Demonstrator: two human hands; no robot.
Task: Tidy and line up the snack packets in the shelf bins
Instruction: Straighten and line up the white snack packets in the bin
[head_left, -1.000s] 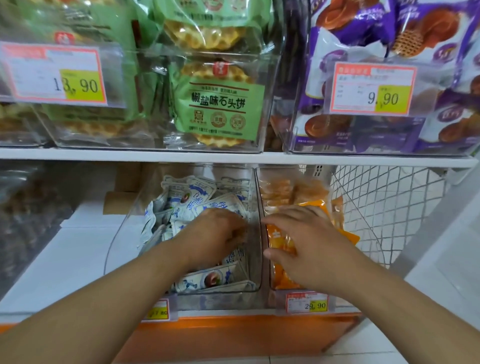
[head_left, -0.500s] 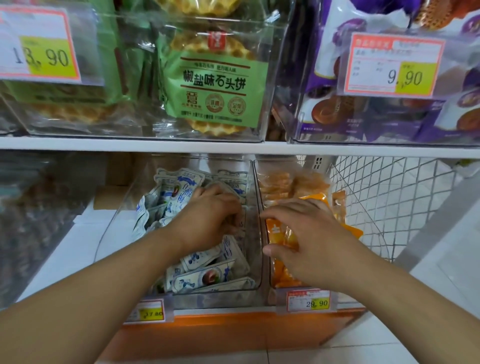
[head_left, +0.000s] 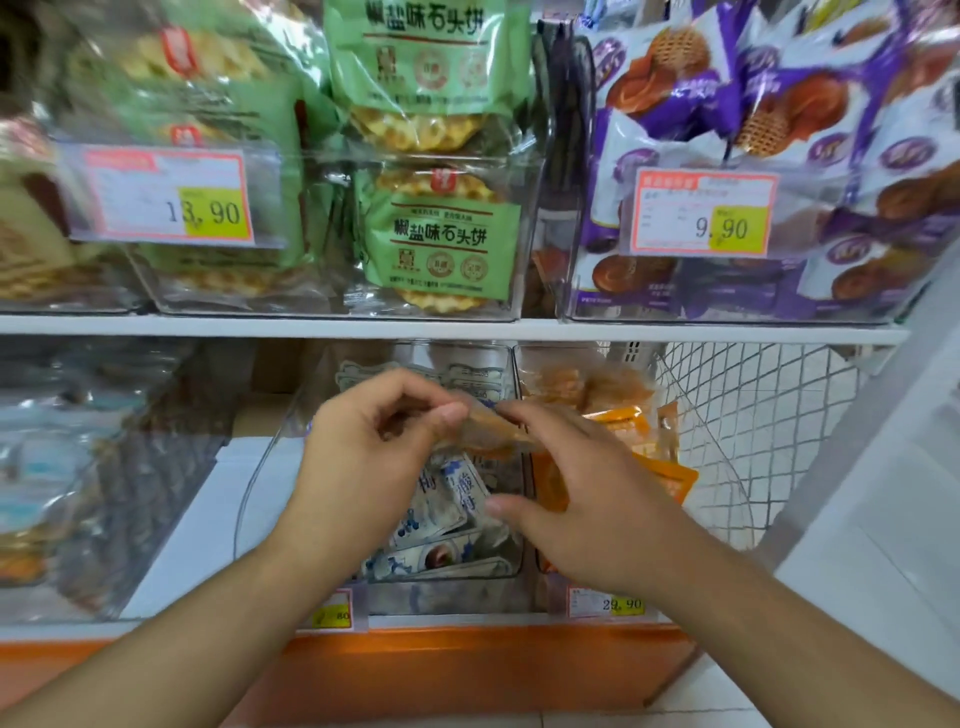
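Below white shelf board (head_left: 260, 326), left hand (head_left: 363, 457) grip pinches orange packet (head_left: 493, 431); right hand (head_left: 587, 493) fingers relaxed above clear bin (head_left: 514, 519).

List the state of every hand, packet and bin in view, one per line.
left hand: raised, pinching the orange packet.
right hand: fingers straight, touching the packet.
orange packet: held above the bins, blurred.
blue-white packets: jumbled in their clear bin.
orange packets: piled unevenly in the right bin.

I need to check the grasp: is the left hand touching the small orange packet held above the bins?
Touching. The head view shows the left hand pinching the orange packet by its left end, thumb tip on it.
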